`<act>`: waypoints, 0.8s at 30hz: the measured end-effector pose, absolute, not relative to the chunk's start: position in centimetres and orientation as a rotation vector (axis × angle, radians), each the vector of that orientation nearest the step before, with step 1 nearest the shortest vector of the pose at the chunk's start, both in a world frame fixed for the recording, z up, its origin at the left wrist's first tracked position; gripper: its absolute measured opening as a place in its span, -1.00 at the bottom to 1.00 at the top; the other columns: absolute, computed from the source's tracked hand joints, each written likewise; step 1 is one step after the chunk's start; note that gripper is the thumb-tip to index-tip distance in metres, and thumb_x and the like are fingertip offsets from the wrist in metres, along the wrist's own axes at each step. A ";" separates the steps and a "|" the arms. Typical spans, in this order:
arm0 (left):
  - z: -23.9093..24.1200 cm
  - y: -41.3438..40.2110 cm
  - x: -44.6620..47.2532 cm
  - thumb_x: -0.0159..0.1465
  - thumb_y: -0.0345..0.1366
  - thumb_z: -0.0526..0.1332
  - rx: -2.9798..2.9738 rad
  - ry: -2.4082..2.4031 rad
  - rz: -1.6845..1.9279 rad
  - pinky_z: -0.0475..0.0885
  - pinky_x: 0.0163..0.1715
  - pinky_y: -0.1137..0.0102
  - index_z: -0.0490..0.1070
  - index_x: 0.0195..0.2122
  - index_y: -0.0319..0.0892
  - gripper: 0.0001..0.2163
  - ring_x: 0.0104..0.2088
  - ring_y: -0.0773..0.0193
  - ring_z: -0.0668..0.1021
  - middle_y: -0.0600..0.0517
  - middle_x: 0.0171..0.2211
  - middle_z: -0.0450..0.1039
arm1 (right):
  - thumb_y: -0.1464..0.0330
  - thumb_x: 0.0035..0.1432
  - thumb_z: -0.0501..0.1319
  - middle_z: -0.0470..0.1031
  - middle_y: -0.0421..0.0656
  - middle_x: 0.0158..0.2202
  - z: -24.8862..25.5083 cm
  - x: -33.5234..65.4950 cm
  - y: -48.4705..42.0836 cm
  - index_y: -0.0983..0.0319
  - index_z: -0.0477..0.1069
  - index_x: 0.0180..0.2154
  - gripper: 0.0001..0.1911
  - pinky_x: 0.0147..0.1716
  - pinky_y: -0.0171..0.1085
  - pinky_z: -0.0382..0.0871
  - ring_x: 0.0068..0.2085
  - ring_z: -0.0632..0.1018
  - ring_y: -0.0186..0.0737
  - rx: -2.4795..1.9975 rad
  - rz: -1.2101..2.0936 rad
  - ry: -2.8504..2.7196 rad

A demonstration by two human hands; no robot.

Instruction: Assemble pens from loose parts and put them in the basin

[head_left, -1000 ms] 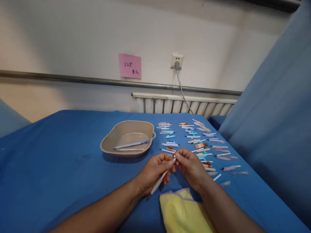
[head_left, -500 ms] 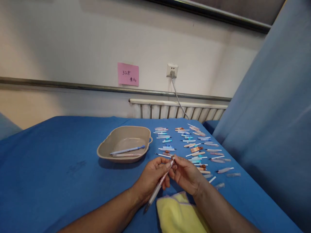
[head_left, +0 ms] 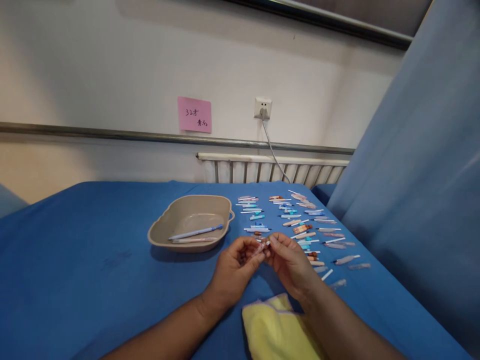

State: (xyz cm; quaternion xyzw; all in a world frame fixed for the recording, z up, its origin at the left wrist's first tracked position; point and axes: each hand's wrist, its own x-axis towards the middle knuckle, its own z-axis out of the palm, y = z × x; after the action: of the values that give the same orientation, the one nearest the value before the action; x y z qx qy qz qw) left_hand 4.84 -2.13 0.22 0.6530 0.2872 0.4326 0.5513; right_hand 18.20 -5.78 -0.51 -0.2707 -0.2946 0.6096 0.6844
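Both my hands meet over the blue-covered table, close to its rows of pen parts. In my left hand a pinkish, see-through pen barrel is gripped, mostly hidden by the fingers. My right hand is closed in a pinch at the barrel's upper end, where a small whitish tip shows. Whether that tip is a separate piece I cannot tell. Under my right forearm lies a folded yellow cloth.
A beige basin left of my hands holds a blue pen and a pinkish pen. Several pen barrels, white sticks and small coloured pieces lie in columns on the right. A blue curtain hangs at the right edge.
The long pen that slanted down below my left hand no longer sticks out there. My left fingers have curled further round the barrel, and the brown piece at its top is no longer visible.
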 end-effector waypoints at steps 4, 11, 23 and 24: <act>0.1 -2.5 4.6 0.13 -0.26 0.28 1.729 0.745 1.031 0.34 -0.36 0.45 0.43 -0.32 -0.18 -0.87 -0.39 0.31 0.45 0.05 -0.41 0.45 | 0.31 0.02 0.34 0.43 -0.21 -0.51 0.1 17.9 -6.1 0.28 0.43 -0.49 -0.82 -0.37 -0.39 0.31 -0.44 0.42 -0.37 -0.627 1.296 -0.680; -0.2 -2.6 4.3 0.16 -0.26 0.26 1.798 0.775 1.035 0.34 -0.35 0.44 0.45 -0.30 -0.16 -0.88 -0.38 0.28 0.47 0.04 -0.41 0.47 | 0.30 0.00 0.34 0.42 -0.22 -0.51 0.3 17.8 -6.2 0.26 0.44 -0.49 -0.82 -0.36 -0.38 0.31 -0.45 0.42 -0.37 -0.637 1.276 -0.715; -0.6 -2.4 4.2 0.18 -0.27 0.24 1.822 0.803 1.028 0.34 -0.33 0.42 0.47 -0.30 -0.16 -0.89 -0.37 0.27 0.48 0.02 -0.38 0.50 | 0.30 0.01 0.34 0.44 -0.23 -0.51 0.0 18.0 -6.2 0.25 0.44 -0.48 -0.84 -0.34 -0.37 0.30 -0.44 0.43 -0.36 -0.666 1.229 -0.765; -0.5 -2.5 4.2 0.17 -0.27 0.24 1.824 0.805 1.027 0.34 -0.33 0.42 0.47 -0.30 -0.16 -0.88 -0.37 0.26 0.48 0.02 -0.38 0.50 | 0.30 0.01 0.34 0.44 -0.22 -0.50 -0.1 18.0 -6.2 0.25 0.44 -0.48 -0.84 -0.34 -0.36 0.31 -0.44 0.43 -0.35 -0.684 1.207 -0.781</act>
State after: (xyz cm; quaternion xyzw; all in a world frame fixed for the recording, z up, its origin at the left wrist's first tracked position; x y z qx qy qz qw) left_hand 4.18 -2.46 -0.49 0.7326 0.3233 0.4123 0.4345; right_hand 18.00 -6.17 -0.05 -0.3069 -0.3506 0.5416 0.6997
